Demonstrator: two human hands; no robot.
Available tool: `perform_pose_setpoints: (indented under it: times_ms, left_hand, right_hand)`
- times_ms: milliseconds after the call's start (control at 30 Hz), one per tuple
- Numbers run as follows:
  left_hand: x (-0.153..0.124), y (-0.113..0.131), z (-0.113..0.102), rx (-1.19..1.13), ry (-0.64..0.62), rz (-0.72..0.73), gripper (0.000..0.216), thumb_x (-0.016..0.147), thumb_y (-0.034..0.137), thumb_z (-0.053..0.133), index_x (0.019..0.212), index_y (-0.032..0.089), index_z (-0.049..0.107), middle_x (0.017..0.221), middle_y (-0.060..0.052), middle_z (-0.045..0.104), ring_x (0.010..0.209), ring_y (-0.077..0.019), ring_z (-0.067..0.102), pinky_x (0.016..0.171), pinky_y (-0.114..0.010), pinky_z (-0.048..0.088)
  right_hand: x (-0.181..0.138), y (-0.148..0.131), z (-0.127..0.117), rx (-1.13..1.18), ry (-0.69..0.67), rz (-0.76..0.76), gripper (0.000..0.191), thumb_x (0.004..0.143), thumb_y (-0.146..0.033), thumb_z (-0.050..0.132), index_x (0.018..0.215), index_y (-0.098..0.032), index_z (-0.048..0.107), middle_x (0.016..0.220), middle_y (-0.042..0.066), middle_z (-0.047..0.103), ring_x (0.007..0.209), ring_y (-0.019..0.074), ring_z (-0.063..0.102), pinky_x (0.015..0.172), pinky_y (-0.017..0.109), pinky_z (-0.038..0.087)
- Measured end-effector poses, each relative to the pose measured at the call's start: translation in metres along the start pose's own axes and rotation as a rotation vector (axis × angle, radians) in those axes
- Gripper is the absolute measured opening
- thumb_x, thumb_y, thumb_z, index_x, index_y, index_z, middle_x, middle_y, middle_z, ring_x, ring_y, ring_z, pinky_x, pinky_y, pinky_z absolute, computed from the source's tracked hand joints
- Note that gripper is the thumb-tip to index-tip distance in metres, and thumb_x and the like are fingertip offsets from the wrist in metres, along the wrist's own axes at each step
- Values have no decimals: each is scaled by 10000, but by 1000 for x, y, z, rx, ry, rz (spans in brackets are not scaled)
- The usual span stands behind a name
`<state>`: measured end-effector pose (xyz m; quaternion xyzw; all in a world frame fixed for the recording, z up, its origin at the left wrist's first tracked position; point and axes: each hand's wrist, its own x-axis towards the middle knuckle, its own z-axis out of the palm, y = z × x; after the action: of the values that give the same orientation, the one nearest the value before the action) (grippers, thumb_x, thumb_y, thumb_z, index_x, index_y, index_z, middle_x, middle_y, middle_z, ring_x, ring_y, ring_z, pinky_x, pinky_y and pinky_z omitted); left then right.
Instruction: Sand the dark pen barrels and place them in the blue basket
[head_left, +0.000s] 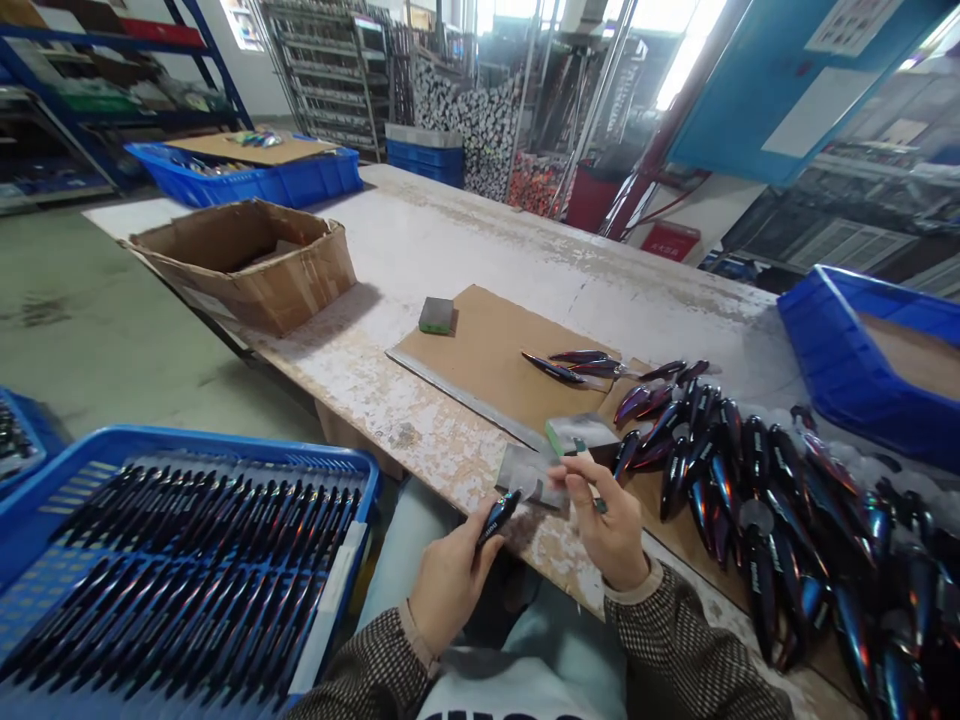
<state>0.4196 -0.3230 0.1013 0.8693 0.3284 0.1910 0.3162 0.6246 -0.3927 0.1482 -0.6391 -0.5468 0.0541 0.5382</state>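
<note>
Over the table (457, 455), lure (499, 517) points up-right.

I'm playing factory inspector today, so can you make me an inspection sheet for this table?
surface: worn, paint-chipped white table with a cardboard sheet on it
job's things: left hand holds a glossy dark tapered piece; right hand pinches a small thin item above a grey sheet
clutter: heaped glossy pieces, a sanding block, a cardboard box
grippers: nothing seen, only bare hands
cables: nothing seen
surroundings: blue crate of dark pieces, blue tray, metal racks
</note>
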Motion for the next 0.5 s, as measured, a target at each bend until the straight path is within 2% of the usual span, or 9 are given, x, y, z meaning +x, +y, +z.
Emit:
perform_pose_setpoints:
  times_ms: [67, 100, 167, 233, 267, 333, 433, 500]
  left_hand:
    - [1, 0, 2, -3, -5, -10, 467, 1024, 342, 433, 1484, 280, 381, 1248, -54, 704, 1033, -222, 719, 826, -299, 584]
    - [1, 0, 3, -2, -20, -14, 469, 1022, 342, 437, 1484, 281, 382, 1266, -54, 695, 1056, -225, 712, 844, -309, 582]
    - [2, 0, 6, 8, -50, -30, 464, 1020, 338, 441, 1477, 276, 395, 1281, -58, 687, 1078, -234, 703, 863, -326, 581]
    - [3, 1, 7, 17, -71, -50, 448, 1022, 337, 434, 1465, 269, 416, 1273, -61, 691, 1080, -241, 702, 860, -336, 582]
    - [3, 2, 8, 21, -75, -60, 441, 1024, 338, 428, 1459, 266, 423, 1268, -63, 693, 1079, -244, 702, 859, -341, 582]
    - [3, 4, 7, 30, -78, -82, 436, 1027, 337, 420, 1455, 257, 429, 1246, -66, 704, 1063, -251, 708, 851, -352, 583]
    - [4, 6, 6, 38, -82, -92, 435, 1022, 334, 427, 1448, 248, 437, 1219, -67, 716, 1035, -263, 717, 822, -363, 587]
    - [3, 7, 4, 17, -70, -75, 432, 1020, 334, 428, 1443, 248, 438, 1237, -64, 708, 1048, -257, 713, 827, -356, 586]
  right_hand:
    - [0, 0, 1, -42, -101, -57, 257, 1065, -353, 494, 1242, -209, 613, 1153, 83, 684, 1044, 221, 669, 907, 329, 554]
    - [-1, 0, 2, -49, -169, -89, 275, 1062, -375, 492, 1236, -204, 620, 1179, 92, 674, 1088, 236, 650, 939, 351, 538]
    - [-4, -1, 2, -33, -215, -83, 266, 1066, -383, 477, 1165, -201, 644, 1035, 72, 712, 962, 221, 687, 867, 323, 555]
    - [-6, -1, -2, -16, -126, 8, 225, 1070, -361, 474, 1090, -210, 640, 831, 19, 711, 759, 182, 692, 738, 267, 558]
    - [-5, -1, -5, -19, -67, 53, 200, 1067, -354, 483, 1094, -214, 624, 802, 5, 705, 727, 174, 686, 710, 253, 550]
    - [-2, 3, -13, -49, -25, 76, 201, 1058, -367, 501, 1168, -221, 582, 929, 23, 718, 842, 188, 690, 770, 270, 547]
    - [12, 18, -23, -221, -92, -16, 365, 1045, -450, 488, 1315, -208, 528, 1255, 107, 626, 1166, 265, 586, 992, 402, 473]
    - [25, 32, -27, -403, -114, -64, 476, 1042, -507, 450, 1384, -178, 500, 1315, 151, 574, 1231, 313, 522, 1044, 484, 409]
